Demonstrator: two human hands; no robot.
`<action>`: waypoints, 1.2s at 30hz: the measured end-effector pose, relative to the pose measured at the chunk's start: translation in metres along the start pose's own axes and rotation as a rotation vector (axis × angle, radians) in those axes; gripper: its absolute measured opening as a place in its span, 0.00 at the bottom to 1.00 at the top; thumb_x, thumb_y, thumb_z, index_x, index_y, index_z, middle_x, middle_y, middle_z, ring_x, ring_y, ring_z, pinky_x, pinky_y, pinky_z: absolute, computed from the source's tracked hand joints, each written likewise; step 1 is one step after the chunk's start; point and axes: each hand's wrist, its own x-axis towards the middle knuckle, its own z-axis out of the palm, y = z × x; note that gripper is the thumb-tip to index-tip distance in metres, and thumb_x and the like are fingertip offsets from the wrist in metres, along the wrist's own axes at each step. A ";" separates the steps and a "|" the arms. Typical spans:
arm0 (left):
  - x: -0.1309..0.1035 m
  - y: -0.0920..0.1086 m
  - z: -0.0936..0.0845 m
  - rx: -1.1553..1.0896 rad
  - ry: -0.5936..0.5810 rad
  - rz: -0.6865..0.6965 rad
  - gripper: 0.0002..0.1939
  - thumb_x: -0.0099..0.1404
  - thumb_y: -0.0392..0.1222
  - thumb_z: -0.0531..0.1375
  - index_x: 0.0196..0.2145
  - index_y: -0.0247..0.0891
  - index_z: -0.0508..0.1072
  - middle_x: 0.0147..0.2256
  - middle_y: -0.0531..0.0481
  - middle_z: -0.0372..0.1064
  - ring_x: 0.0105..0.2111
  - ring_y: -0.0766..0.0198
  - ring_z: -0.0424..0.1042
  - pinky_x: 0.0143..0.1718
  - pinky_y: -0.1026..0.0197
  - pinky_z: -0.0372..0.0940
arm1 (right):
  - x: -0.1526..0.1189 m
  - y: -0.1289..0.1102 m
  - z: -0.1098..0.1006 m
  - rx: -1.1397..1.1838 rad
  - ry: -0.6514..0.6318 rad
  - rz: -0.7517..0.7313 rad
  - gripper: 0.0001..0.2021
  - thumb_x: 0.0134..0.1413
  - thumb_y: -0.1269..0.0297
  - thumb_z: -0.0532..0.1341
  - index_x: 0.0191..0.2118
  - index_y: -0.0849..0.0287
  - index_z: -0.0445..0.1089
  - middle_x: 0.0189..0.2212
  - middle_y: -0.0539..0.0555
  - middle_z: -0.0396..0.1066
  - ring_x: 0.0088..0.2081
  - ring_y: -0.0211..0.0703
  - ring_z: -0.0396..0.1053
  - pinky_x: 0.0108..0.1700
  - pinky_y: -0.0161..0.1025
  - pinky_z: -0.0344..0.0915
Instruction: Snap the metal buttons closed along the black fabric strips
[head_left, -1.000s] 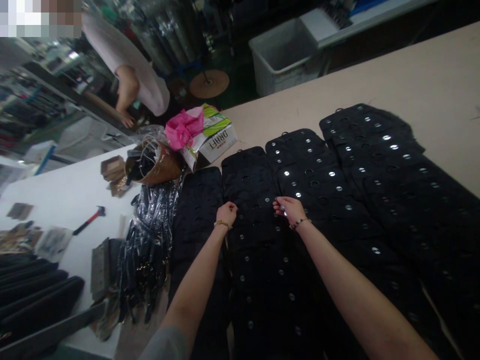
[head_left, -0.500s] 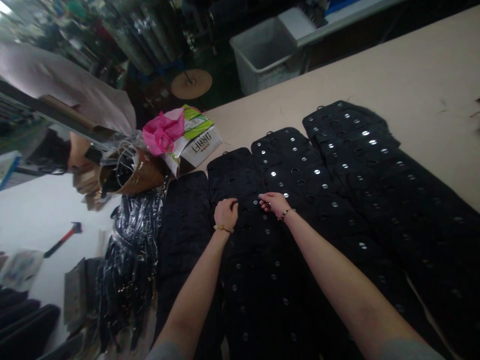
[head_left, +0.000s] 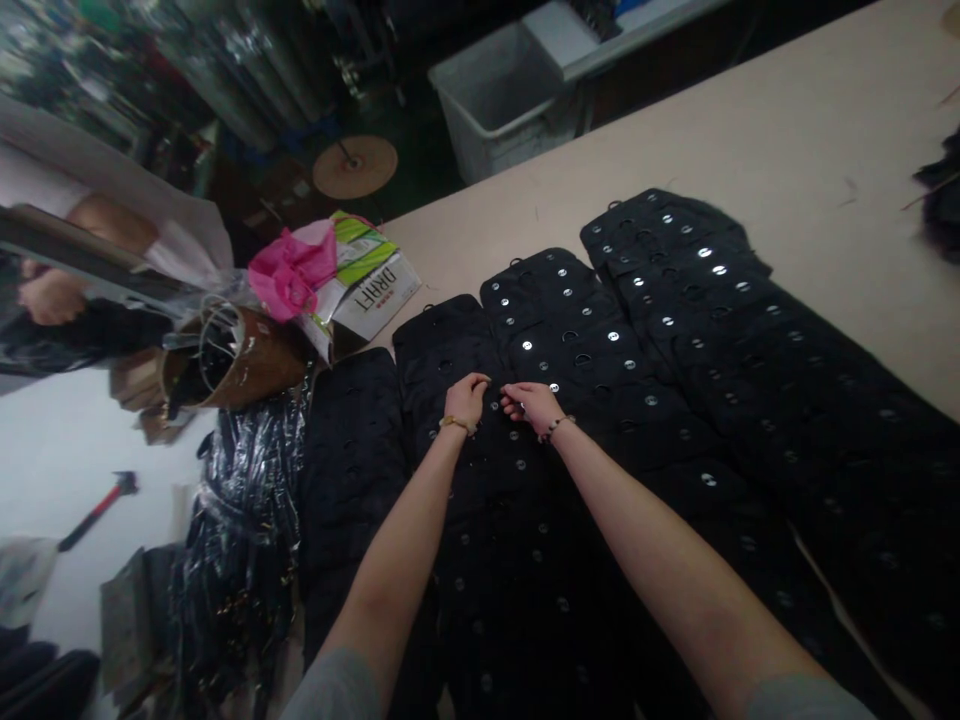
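Observation:
Several overlapping black fabric pieces (head_left: 442,345) lie in long rows on the table, dotted with round shiny metal discs (head_left: 527,346) and small black rings. Over the second row from the left, my left hand (head_left: 465,402) is closed, thumb and fingertips pressed together; whatever they hold is too small to make out. Just to its right, my right hand (head_left: 536,408) is pinched with curled fingers, a small shiny metal disc showing at them. Only a narrow gap separates the two hands, both low over the fabric.
Left of the rows stand a brown round container (head_left: 259,365) with wire, a DRAFT carton (head_left: 382,300) with a pink bag (head_left: 292,272), and plastic-wrapped black straps (head_left: 240,500). A hammer (head_left: 97,510) lies further left. Another person's hand (head_left: 56,297) shows there. Beyond the table is a bin (head_left: 495,140).
My left hand has moved right and slightly up, nearer my right hand, its fingers now pinched. The view has shifted a little. The other person's hand has come into view on the left.

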 end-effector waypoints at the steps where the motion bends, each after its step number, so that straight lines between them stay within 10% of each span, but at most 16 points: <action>1: 0.002 0.000 0.000 0.018 -0.029 0.007 0.09 0.65 0.38 0.56 0.38 0.42 0.77 0.40 0.53 0.76 0.41 0.64 0.72 0.46 0.63 0.63 | 0.000 0.000 0.000 0.004 -0.007 0.000 0.06 0.57 0.69 0.62 0.31 0.66 0.72 0.21 0.52 0.72 0.19 0.31 0.67 0.18 0.26 0.64; 19: -0.016 0.012 0.008 0.128 -0.028 0.337 0.08 0.64 0.40 0.57 0.37 0.40 0.77 0.38 0.49 0.74 0.40 0.63 0.70 0.47 0.60 0.63 | 0.003 0.005 -0.010 0.003 -0.172 -0.009 0.07 0.58 0.69 0.61 0.30 0.66 0.71 0.20 0.52 0.70 0.18 0.31 0.65 0.19 0.27 0.65; 25: -0.030 -0.018 -0.032 0.064 0.190 0.028 0.09 0.66 0.40 0.54 0.39 0.42 0.74 0.36 0.53 0.75 0.36 0.65 0.72 0.41 0.64 0.64 | -0.001 0.000 -0.009 0.015 -0.119 0.007 0.06 0.59 0.71 0.58 0.34 0.66 0.72 0.22 0.53 0.71 0.20 0.33 0.67 0.19 0.28 0.65; 29: -0.032 -0.057 -0.071 0.185 0.115 -0.203 0.07 0.63 0.40 0.56 0.35 0.42 0.75 0.30 0.53 0.74 0.30 0.65 0.71 0.34 0.64 0.64 | -0.006 -0.005 -0.007 0.052 -0.149 0.008 0.07 0.59 0.73 0.57 0.34 0.67 0.72 0.24 0.55 0.72 0.22 0.35 0.69 0.19 0.29 0.65; 36: -0.024 -0.082 -0.069 0.204 0.051 -0.208 0.07 0.62 0.41 0.58 0.35 0.42 0.76 0.32 0.53 0.75 0.31 0.65 0.71 0.38 0.64 0.64 | -0.009 -0.008 -0.002 -0.011 -0.085 0.017 0.07 0.59 0.75 0.58 0.33 0.67 0.73 0.22 0.54 0.72 0.20 0.32 0.67 0.19 0.27 0.64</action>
